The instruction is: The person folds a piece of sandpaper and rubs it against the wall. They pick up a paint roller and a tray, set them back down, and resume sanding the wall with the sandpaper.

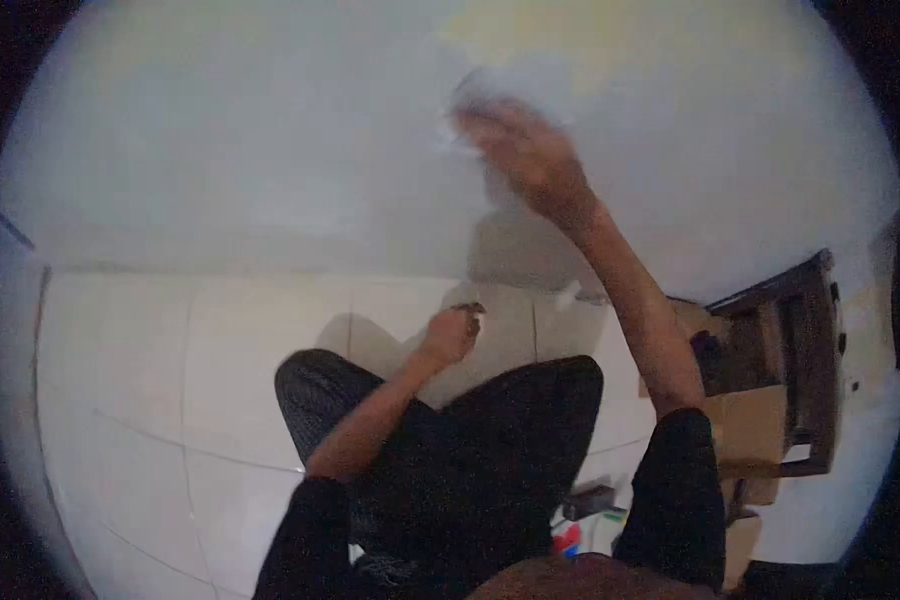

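Note:
My right hand is raised against the pale wall, its fingers smeared by motion. A whitish blur shows around the fingertips, and I cannot tell whether the hand holds anything. Low in front of me, my left hand is closed, with a small dark tip poking out past the fingers. It hovers over the light floor tiles, between my knees and the foot of the wall. The right forearm's shadow falls on the wall below the hand.
My crossed legs in dark trousers fill the lower middle. To the right stand a dark wooden frame and cardboard boxes. Near my right thigh lie a dark box and a small red-and-blue item. Yellowish patches mark the wall's top.

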`<action>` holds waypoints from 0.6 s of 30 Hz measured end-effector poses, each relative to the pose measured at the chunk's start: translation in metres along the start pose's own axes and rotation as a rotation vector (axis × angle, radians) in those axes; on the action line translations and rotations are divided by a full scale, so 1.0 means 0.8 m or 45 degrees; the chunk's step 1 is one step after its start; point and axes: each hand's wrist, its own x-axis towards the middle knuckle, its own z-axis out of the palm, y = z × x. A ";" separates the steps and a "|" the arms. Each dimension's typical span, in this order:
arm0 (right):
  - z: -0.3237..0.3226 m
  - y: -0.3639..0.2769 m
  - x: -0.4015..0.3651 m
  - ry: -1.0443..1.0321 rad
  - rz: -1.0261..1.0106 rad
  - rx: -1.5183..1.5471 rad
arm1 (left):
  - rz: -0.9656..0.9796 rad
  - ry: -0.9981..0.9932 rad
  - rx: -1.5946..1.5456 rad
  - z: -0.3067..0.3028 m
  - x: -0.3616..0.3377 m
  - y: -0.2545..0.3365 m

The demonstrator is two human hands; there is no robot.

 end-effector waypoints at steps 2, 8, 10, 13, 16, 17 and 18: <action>0.012 0.004 0.010 0.609 0.573 0.356 | -0.029 0.080 -0.039 -0.020 0.007 0.021; 0.042 -0.010 -0.013 -0.175 -0.253 0.148 | 0.015 0.074 -0.011 -0.017 -0.002 0.009; 0.030 0.021 -0.038 0.264 0.405 0.280 | 0.060 0.093 -0.034 -0.020 -0.004 0.005; 0.027 0.010 -0.034 0.449 0.761 0.272 | -0.001 0.030 -0.017 -0.016 -0.009 0.010; 0.020 -0.028 -0.008 -0.167 -0.109 0.107 | -0.034 -0.015 0.029 -0.017 -0.009 0.009; 0.010 -0.023 -0.003 -0.168 -0.112 0.099 | -0.005 0.042 0.038 -0.016 -0.007 0.011; 0.002 -0.010 -0.002 0.051 0.045 0.041 | 0.025 0.089 0.046 -0.015 -0.004 0.012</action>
